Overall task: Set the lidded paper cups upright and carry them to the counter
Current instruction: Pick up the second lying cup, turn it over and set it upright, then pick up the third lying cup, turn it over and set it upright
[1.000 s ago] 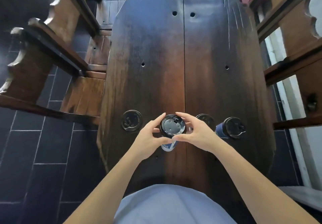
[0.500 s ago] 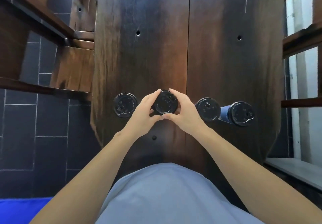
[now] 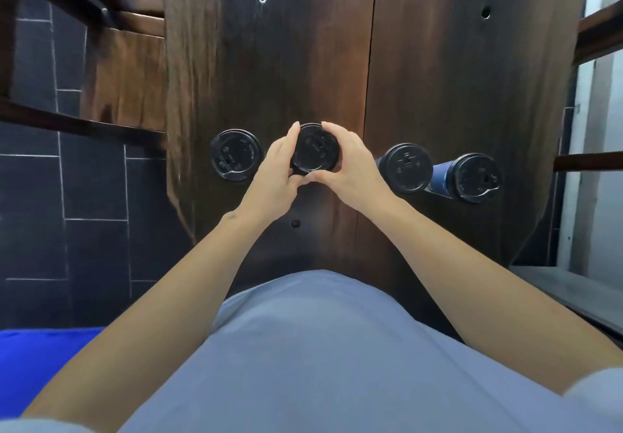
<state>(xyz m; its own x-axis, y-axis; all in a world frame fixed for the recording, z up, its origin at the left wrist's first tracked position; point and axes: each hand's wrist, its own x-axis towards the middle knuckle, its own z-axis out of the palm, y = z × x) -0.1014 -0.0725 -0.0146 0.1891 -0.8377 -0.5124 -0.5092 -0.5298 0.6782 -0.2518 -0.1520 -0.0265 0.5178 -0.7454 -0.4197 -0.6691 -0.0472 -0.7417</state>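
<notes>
Several black-lidded paper cups stand in a row across the dark wooden table (image 3: 421,72). Both hands wrap the middle cup (image 3: 315,149) from either side: my left hand (image 3: 274,171) on its left, my right hand (image 3: 350,166) on its right, thumbs meeting at the near side. Its body is hidden under the lid and my fingers. An upright cup (image 3: 235,155) stands to the left. To the right stand another cup (image 3: 408,168) and a far-right cup (image 3: 473,176) whose blue wall shows.
A wooden bench (image 3: 124,72) runs along the table's left side over dark floor tiles. Wooden rails (image 3: 596,35) and a pale wall lie to the right. A blue surface (image 3: 37,362) sits at the lower left.
The view has tilted down and closer over the table. The middle cup, held tilted a second ago with its pale side showing, now shows only its lid from above between both hands.
</notes>
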